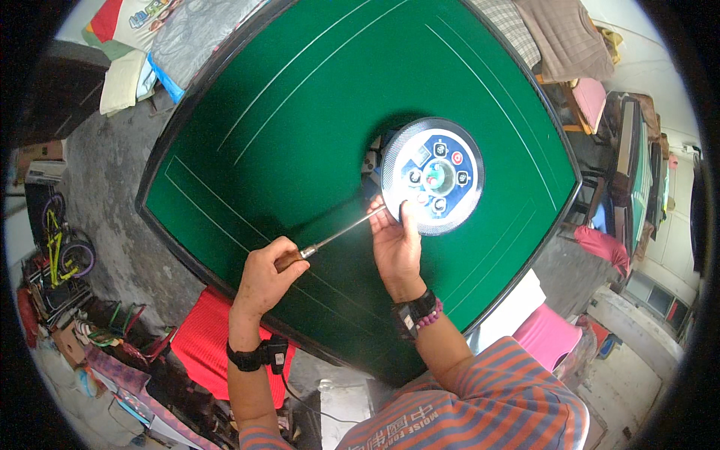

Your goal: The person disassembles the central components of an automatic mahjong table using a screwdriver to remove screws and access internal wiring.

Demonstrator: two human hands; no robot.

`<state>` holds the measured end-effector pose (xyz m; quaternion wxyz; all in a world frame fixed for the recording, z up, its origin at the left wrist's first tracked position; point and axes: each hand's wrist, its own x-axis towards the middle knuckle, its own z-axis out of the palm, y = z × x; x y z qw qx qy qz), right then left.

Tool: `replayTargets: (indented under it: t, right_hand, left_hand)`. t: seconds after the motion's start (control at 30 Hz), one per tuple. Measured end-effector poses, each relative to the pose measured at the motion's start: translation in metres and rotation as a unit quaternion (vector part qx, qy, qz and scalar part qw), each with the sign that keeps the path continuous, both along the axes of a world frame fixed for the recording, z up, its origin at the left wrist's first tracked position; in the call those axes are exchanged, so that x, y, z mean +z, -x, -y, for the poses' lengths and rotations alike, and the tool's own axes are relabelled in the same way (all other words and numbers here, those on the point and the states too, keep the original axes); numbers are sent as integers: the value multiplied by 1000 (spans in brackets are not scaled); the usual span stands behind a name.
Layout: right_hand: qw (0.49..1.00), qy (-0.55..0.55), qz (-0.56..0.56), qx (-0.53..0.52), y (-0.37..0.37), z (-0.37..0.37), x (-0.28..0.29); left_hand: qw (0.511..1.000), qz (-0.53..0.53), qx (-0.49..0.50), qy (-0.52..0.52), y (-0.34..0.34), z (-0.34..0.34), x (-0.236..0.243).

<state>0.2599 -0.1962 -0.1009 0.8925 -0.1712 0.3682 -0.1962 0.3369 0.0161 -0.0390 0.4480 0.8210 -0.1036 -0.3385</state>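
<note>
A round control panel [471, 196] with buttons and a clear dome at its middle sits tilted, raised above an opening in a green-topped mahjong table [322, 150]. My right hand [395, 247] grips the panel's near-left rim, thumb on its face and fingers beneath. In my left hand [268, 271] is the handle of a screwdriver [337, 234]. Its long metal shaft points up and right, with the tip by the panel's edge beside my right fingers. Whether the tip touches anything is hidden.
A dark raised rim [171, 238] borders the table. Red cloth [210, 341] lies by the near left edge, and a pink stool [550, 335] stands at the near right. A small yellow bicycle [56, 251] is off to the left. A cable [307, 405] trails from my left wristband.
</note>
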Motion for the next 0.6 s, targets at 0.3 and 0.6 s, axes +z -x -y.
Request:
replayTargets:
  t: [0.3, 0.6]
  right_hand:
    - [998, 57, -20, 1, -1, -6, 2]
    - [990, 127, -44, 38, 7, -9, -9]
  left_hand:
    - [997, -24, -30, -63, 4, -1, -8]
    - [994, -112, 11, -6, 22, -17, -26]
